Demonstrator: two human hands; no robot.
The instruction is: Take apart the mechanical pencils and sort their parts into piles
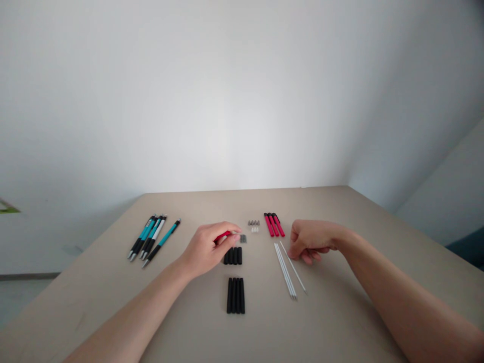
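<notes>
Head view: two bare hands over the table [181, 322], stock laid out in groups. Left hand [212, 247] is curled, thumb and fingers closed on a red barrel [222, 236]; a pale bit shows at the fingertips, too small to identify. Right hand [310, 239] is mostly folded, thumb and forefinger drawn close together at the upper part of a loose refill [295, 268]. Whether I have hold of it or only touch it, I cannot tell.

Position: the loose refill lies flat, slanting, its tapered point toward me, apart at that end from the other refills [285, 275], which lie side by side just to its left. Three more red barrels [274, 225] lie beyond them; springs [243, 239] sit just off my left fingertips, the upper black tubes [233, 255] just below.

Step in hand, as I judge it: picking up one refill. Notes on technique: pinch with the pads, not the nails, since a thin round stem probably rolls. Grip high, leaving the point untouched. Lift straight up; a sideways drag left could scatter the neighbours. Fold the spare fingers clear of the table. Keep the left hand steady and its hold light, wrist raised, as a dip there could knock the springs or the tubes
</notes>
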